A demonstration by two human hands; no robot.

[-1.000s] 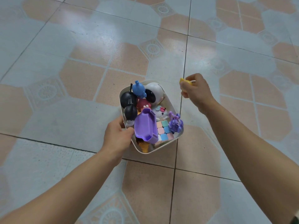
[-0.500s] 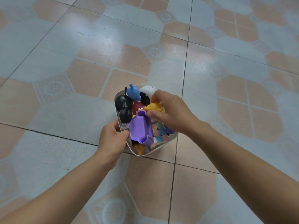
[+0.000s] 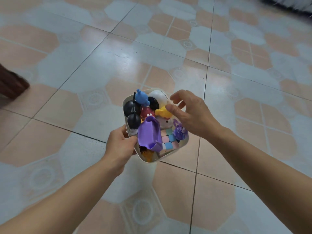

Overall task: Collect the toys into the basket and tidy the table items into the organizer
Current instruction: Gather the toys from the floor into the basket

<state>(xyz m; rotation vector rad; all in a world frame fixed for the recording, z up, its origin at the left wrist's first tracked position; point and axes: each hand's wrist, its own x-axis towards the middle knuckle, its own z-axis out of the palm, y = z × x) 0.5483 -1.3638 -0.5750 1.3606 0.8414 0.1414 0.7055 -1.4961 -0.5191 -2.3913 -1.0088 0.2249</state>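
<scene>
A white basket (image 3: 184, 144) full of toys is held above the tiled floor. My left hand (image 3: 120, 146) grips its near-left rim. Inside lie a purple toy slide (image 3: 148, 134), a blue figure (image 3: 141, 97), two black balls (image 3: 132, 108), a white-and-black round toy (image 3: 157, 98), a pastel cube (image 3: 169, 141), a purple sparkly figure (image 3: 179, 131) and a yellow toy (image 3: 163, 112). My right hand (image 3: 190, 114) hovers over the basket's right side with fingers spread and relaxed, its thumb just beside the yellow toy, holding nothing.
Below is a floor (image 3: 84, 68) of pale blue and peach tiles. A dark brown piece of furniture (image 3: 11, 83) shows at the left edge. Something dark lies at the top right corner (image 3: 290, 2).
My right hand carried the yellow toy from the right into the basket, set it on the pile and let go. Its fingers have spread. The view tilted up.
</scene>
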